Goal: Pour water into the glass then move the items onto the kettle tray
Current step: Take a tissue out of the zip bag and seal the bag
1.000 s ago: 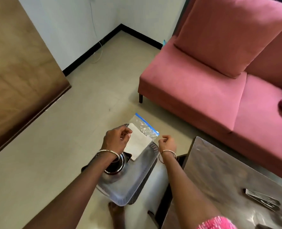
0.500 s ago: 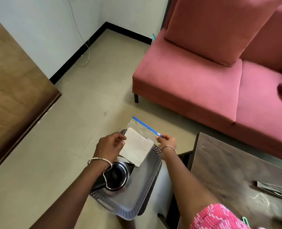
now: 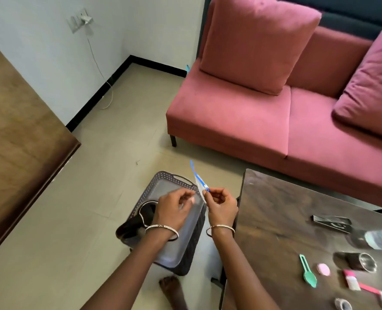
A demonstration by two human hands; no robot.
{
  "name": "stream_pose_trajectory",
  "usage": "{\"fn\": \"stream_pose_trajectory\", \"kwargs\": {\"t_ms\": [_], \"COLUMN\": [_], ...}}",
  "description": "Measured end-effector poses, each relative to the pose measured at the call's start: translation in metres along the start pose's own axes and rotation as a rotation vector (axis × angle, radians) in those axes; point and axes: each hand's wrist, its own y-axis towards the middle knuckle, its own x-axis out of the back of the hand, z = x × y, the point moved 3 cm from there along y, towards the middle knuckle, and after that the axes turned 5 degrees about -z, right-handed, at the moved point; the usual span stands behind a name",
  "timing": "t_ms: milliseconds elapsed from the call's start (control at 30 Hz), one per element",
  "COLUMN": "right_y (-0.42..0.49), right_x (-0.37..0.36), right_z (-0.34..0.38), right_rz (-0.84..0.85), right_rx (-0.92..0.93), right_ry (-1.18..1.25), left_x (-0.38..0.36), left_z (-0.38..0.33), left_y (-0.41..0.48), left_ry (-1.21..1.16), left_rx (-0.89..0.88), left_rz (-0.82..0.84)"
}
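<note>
**Hands at a zip bag over the kettle tray**

A big pink sofa (image 3: 263, 124) w/ fat cushions fills the top right. A brown wood board (image 3: 17, 142) fills the left side. A dark wood table (image 3: 281, 220) is at the bottom right.

The gray kettle tray (image 3: 174, 180) sits low, just beside the table's left edge. Its rim has lots of little holes. A black kettle (image 3: 146, 217) w/ a shiny ring on top sits in the tray's left part.

Both arms reach out over the tray, each w/ a thin bangle on the wrist. The L hand (image 3: 174, 209) is above the tray w/ bent fingers. It is blurry, so I can't tell if it holds anything. The R hand (image 3: 221, 204) pinches a clear zip bag (image 3: 200, 183) at its blue strip, thumb & finger tight on it. The bag sticks up btwn the two hands, over the tray's right edge.

The glass (image 3: 362, 260) is on the table, far right, well apart from the tray. Near it lie a flat dark thing (image 3: 332, 223), a pink & white toothbrush (image 3: 364, 289), a green plastic spoon (image 3: 308, 275) & a small pink thing (image 3: 323, 269).

A bare foot (image 3: 174, 291) is on the floor below the tray.
</note>
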Motion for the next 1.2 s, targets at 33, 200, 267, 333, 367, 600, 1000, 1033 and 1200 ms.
{"fn": "stream_pose_trajectory", "kwargs": {"t_ms": [33,200,267,333,367,600,1000,1033,1200], "right_y": [-0.014,-0.086,-0.117,-0.144,-0.157,-0.217,-0.199,-0.194,-0.168], "right_x": [0.011,0.064,0.081,0.094,0.101,0.157,0.264,0.272,0.32], "right_z": [0.011,0.057,0.07,0.078,0.081,0.091,0.118,0.114,0.101], "right_rz": [-0.009,-0.045,-0.04,-0.019,-0.004,0.159,0.047,0.053,0.009], "right_rx": [0.047,0.234,0.3,0.369,0.392,0.521,0.682,0.659,0.603], "right_ry": [-0.008,0.042,0.042,0.052,0.067,0.104,-0.398,-0.423,-0.362], "left_x": [-0.001,0.001,0.007,0.013,0.016,0.033,-0.014,-0.023,-0.071], "left_z": [-0.008,-0.045,-0.058,-0.067,-0.071,-0.088,-0.146,-0.152,-0.176], "left_y": [-0.013,-0.081,-0.109,-0.134,-0.146,-0.203,-0.237,-0.238,-0.243], "left_ry": [-0.029,-0.149,-0.205,-0.304,-0.363,-0.362,-0.134,-0.132,-0.112], "left_rx": [0.0,-0.024,-0.04,-0.036,-0.026,-0.092,-0.387,-0.41,-0.487], "left_rz": [-0.003,-0.079,-0.13,-0.159,-0.168,-0.259,-0.032,-0.006,0.053]}}
